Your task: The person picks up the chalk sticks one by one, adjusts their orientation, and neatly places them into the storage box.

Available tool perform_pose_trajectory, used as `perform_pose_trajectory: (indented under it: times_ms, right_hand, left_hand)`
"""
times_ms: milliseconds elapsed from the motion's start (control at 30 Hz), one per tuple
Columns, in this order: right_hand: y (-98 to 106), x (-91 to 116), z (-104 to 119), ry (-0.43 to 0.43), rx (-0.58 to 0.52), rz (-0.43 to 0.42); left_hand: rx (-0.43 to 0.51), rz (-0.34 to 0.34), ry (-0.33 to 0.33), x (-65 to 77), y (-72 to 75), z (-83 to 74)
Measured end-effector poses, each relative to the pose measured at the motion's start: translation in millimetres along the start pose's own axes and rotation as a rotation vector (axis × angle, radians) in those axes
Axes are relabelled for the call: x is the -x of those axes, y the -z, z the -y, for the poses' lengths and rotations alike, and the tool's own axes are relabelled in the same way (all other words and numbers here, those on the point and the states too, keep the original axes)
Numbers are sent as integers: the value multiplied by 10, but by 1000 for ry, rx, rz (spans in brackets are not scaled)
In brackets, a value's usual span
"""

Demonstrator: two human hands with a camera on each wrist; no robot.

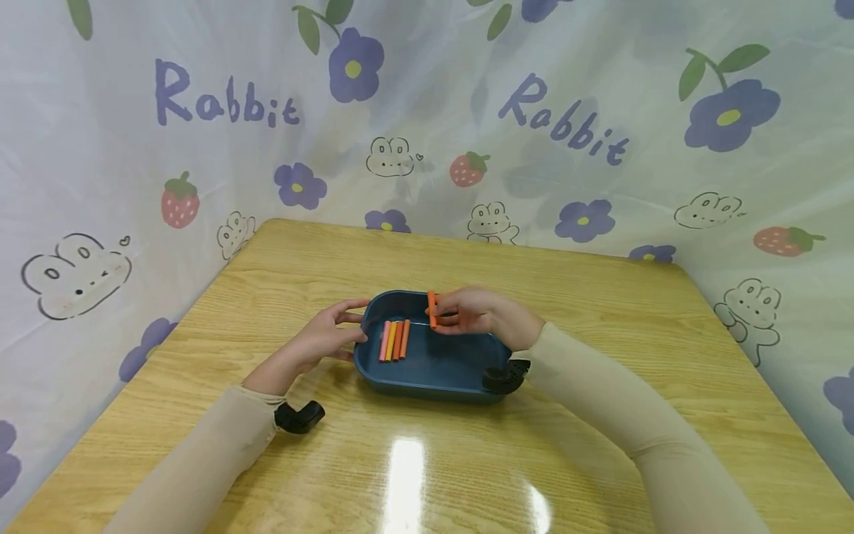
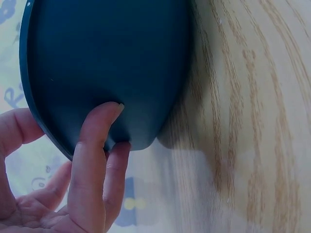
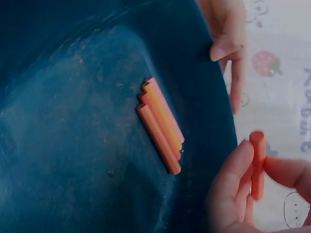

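I see right hand (image 1: 475, 311) pinching orange stick (image 3: 258, 150), left hand (image 1: 322, 337) gripping blue tray (image 1: 447, 363); four more sticks (image 1: 397, 343) inside, near left hand.

**Orange stick in hand, four more in tray**

I've got a short orange stick (image 3: 258, 170) pinched by the right hand (image 1: 477, 310), near-upright in the head view. Deep blue tray (image 1: 443, 363), rounded corners, sits flat; left hand (image 1: 325, 335) grips its left end. Inside, on the floor near that end, four sticks lie side by side: pink stick (image 3: 167, 110), yellow stick (image 3: 164, 117), red-orange stick (image 3: 162, 128), lighter orange stick (image 3: 159, 140).
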State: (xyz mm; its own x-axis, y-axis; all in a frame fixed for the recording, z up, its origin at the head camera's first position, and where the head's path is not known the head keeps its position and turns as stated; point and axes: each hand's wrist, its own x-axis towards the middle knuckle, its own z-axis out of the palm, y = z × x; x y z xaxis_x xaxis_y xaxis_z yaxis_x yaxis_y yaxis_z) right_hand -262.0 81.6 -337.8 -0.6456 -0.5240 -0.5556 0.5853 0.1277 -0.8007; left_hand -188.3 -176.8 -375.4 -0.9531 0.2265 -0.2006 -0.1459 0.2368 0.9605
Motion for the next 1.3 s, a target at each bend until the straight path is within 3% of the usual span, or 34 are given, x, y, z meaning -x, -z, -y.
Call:
perform_pose_trajectory:
  times_ms: [400,600,967,1300]
  right_hand:
    - [-118,-189,-31,-92,107,73]
    - [-165,-269,-72,-110,113,36]
    - [-193,-366,-158,-156,227,-17]
    - [-193,-361,-154,-186,153,-1]
  left_hand:
    - [-10,-11,10,2,-11,-5]
    - [-10,-15,18,4,-20,-18]
    - [-9,-4,7,24,-18,-29]
    - [4,-14,11,10,-22,-14]
